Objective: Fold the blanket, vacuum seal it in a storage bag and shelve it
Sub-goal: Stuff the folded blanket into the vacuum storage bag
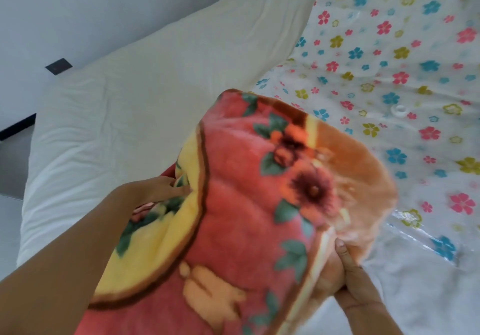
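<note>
L hand [158,188] & R hand [355,280] grip folded blanket [241,225] near storage bag [389,57].

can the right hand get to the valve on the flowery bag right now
Probably not yet: the right hand grips the blanket. The valve lies uncovered on the storage bag, so letting go should free the way.

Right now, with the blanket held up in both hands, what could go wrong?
The blanket looks loosely folded, gripped only by the left hand in a fold and the right hand at one edge, so it may fall open. The storage bag lies flat on the bed and I cannot tell whether its mouth is open, so pushing the bulky blanket in could be awkward.
</note>
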